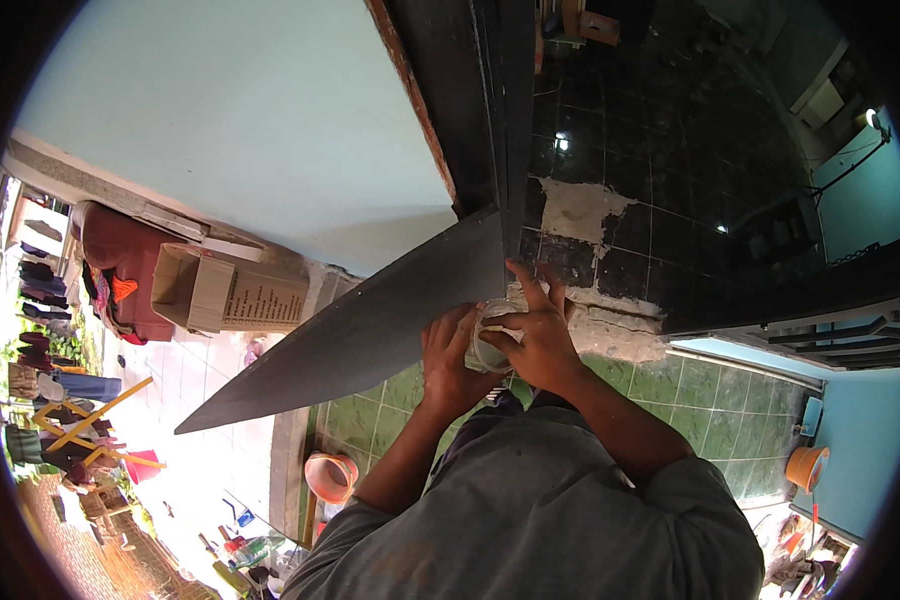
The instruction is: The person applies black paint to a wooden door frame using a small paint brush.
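My left hand (452,358) and my right hand (538,335) are together in front of my chest, both closed around a small clear round container (490,338) with a whitish rim. The right hand's fingers lie over its top, the left hand cups it from the left. Just above the hands a long dark grey panel (360,335) slants from the lower left up to a dark door frame (470,110). My grey shirt fills the lower middle of the view.
A pale blue wall (240,130) is at upper left. Dark glossy tiles (670,170) with a bare cement patch (580,210) lie beyond the frame. Green floor tiles (710,390), an orange bucket (332,476), a cardboard box (230,292) and hanging clothes (40,300) surround me.
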`<state>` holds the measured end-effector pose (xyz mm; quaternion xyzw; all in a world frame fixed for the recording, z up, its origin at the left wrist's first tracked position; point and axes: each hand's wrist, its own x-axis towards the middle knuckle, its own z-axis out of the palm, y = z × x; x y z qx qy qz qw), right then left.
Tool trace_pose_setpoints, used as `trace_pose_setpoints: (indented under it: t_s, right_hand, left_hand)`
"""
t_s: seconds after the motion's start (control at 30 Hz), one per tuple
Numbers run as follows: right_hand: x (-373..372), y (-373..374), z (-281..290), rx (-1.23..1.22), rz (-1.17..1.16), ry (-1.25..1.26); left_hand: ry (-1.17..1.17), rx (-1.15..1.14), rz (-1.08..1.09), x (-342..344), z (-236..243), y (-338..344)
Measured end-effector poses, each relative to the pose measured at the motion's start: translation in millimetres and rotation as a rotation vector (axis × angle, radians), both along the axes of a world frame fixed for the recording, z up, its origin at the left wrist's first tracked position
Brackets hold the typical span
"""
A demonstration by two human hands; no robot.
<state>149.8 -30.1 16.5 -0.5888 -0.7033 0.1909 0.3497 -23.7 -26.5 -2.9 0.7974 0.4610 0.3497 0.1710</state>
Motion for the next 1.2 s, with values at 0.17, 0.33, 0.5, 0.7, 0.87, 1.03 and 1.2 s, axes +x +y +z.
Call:
trace_pose_setpoints:
  t_s: [0.17,0.33,0.5,0.7,0.87,1.03,1.2]
  right_hand:
    - [18.7,0.8,20.4,0.037,0.006,0.055]
    - [47.4,13.9,20.8,-0.113,-0.104,0.397]
    - [68.2,28.0,0.5,0.029,-0.099,0.257]
    - [105.2,43.0,5.3,0.039,-0.18,0.307]
    - [111.7,55.9,12.1,0.083,-0.266,0.611]
    - [116.4,61.7,-10.6,0.015,-0.175,0.617]
    - [135.9,65.2,-7.2,0.044,-0.269,0.65]
  left_hand:
    - [-0.018,-0.035,0.067,3.6,-6.5,-4.0]
    - [-0.023,-0.07,0.125,20.2,-0.4,2.2]
    - [-0.037,-0.164,0.169,39.8,16.4,8.2]
    - [-0.026,-0.188,0.204,58.1,13.7,18.3]
    - [-0.05,-0.206,0.213,73.3,15.7,29.8]
    - [-0.063,-0.206,0.192,86.6,18.2,41.6]
    - [0.0,-0.219,0.217,96.4,15.5,45.8]
